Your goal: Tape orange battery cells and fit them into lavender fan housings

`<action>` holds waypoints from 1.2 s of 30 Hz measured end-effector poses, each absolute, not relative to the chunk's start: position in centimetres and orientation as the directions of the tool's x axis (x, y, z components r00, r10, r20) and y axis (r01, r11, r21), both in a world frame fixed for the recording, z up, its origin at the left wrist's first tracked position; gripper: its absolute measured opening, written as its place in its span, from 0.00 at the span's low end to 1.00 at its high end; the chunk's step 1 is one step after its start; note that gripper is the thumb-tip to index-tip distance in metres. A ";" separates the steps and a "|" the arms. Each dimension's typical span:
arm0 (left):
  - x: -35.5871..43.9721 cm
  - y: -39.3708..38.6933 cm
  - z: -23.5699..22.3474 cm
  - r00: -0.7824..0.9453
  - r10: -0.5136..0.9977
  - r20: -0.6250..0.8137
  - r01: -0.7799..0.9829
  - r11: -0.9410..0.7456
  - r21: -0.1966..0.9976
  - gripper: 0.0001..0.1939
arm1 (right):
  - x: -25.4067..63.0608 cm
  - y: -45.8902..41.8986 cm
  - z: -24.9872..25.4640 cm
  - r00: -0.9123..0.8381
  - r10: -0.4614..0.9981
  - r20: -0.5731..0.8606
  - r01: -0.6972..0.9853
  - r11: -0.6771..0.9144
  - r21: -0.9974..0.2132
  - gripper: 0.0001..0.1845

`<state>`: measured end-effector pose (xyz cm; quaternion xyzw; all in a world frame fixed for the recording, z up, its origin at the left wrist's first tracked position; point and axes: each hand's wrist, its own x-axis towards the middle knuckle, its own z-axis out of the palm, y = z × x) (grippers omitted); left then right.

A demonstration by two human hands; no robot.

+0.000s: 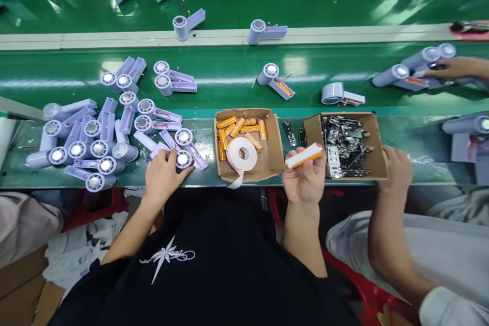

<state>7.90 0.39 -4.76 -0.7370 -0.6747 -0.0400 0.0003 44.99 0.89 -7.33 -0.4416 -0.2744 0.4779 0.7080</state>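
My left hand point(163, 175) is at the table's front edge, its fingers and thumb closed around a lavender fan housing point(184, 159) with a round slotted head. Part of that housing is hidden under the fingers. Several more lavender housings point(100, 147) with open handles and thin wires lie to the left. Palm up, my right hand point(305, 181) holds an orange battery point(311, 157) with a white strip along its top. Between my hands, a cardboard box point(275, 147) contains orange batteries point(250, 129) and a roll of white tape point(248, 155), its loose end hanging over the front.
Right of my right hand stands a box point(372, 127) of circuit boards, touched by a co-worker's hand point(397, 165). Another hand point(458, 68) reaches toward housings at the far right. More housings sit on the green belt point(225, 79) and the pale rail point(126, 38).
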 end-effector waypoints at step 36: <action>18.2 35.4 -5.1 0.621 0.744 -0.248 0.781 -0.559 0.279 0.13 | 43.7 18.4 -4.3 -0.049 0.992 0.118 0.022 0.119 -0.993 0.44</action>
